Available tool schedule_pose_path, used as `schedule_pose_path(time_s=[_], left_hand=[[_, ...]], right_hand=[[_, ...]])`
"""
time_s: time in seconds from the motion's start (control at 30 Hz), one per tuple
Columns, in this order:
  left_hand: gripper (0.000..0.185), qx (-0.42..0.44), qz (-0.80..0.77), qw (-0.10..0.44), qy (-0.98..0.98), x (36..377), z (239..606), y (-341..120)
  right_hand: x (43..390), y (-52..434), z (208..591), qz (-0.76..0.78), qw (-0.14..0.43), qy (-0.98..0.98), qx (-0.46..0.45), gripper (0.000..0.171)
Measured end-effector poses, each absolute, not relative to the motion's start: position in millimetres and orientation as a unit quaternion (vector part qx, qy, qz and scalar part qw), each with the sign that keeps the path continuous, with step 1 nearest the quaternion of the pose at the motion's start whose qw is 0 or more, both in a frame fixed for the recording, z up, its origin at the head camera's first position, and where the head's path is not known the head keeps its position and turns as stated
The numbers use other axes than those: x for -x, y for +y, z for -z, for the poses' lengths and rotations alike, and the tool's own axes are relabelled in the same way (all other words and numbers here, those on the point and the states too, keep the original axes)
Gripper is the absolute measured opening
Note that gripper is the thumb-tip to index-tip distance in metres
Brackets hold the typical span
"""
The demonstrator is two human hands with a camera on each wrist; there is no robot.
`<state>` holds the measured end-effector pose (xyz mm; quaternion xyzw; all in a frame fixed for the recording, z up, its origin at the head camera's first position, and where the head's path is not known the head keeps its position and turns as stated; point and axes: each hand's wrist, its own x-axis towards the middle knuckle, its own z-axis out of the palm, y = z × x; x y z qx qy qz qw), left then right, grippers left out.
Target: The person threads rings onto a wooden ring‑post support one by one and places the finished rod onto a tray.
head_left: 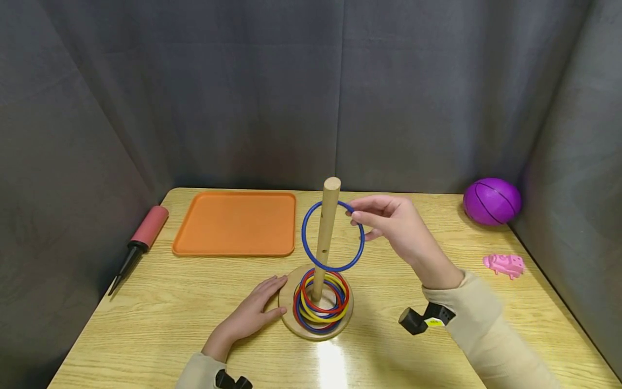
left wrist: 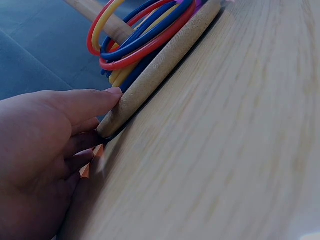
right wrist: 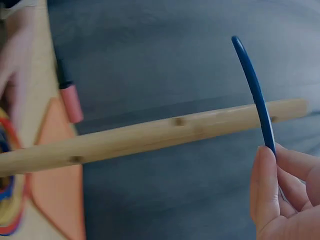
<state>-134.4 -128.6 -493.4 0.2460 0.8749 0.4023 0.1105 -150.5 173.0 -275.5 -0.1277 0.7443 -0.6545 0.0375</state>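
A wooden post (head_left: 328, 232) stands upright on a round wooden base (head_left: 286, 302). Several red, yellow and blue rings (head_left: 346, 308) lie stacked around its foot. Higher up, a blue ring (head_left: 304, 240) encircles the post, its near side passing in front and its far side behind. My right hand (head_left: 396, 224) pinches this ring at its right edge between thumb and fingers; the right wrist view shows the blue ring (right wrist: 254, 85) almost edge-on. My left hand (head_left: 252, 310) touches the base's left rim with thumb and fingers spread; its thumb (left wrist: 95, 104) meets the rim in the left wrist view.
An orange tray (head_left: 235, 251) lies at the back left, with a red and black hand pump (head_left: 146, 232) by the table's left edge. On the right are a purple ball (head_left: 492, 201) and a pink pig-shaped toy (head_left: 504, 265). Grey curtains (head_left: 252, 108) surround the table.
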Motion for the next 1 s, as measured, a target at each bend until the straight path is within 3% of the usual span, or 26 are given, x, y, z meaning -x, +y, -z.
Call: schedule_pose_path(time_s=[0.07, 0.23, 0.4, 1.0], left_hand=[[0.068, -0.246, -0.401, 0.110, 0.875, 134.6, 493.8, -128.8], [0.069, -0.250, -0.400, 0.106, 0.875, 135.1, 495.4, -129.2], [0.069, -0.251, -0.400, 0.104, 0.875, 135.2, 495.0, -129.2], [0.070, -0.249, -0.405, 0.114, 0.873, 135.2, 495.9, -129.8]], right_hand=[[150.5, 171.6, 290.2, 0.637, 0.058, 0.759, 0.122, 0.013], [150.5, 168.8, 325.0, 0.607, 0.099, 0.780, 0.115, 0.029], [151.3, 167.1, 351.8, 0.599, 0.121, 0.785, 0.104, 0.029], [153.0, 163.1, 414.8, 0.550, 0.130, 0.820, 0.092, 0.021]])
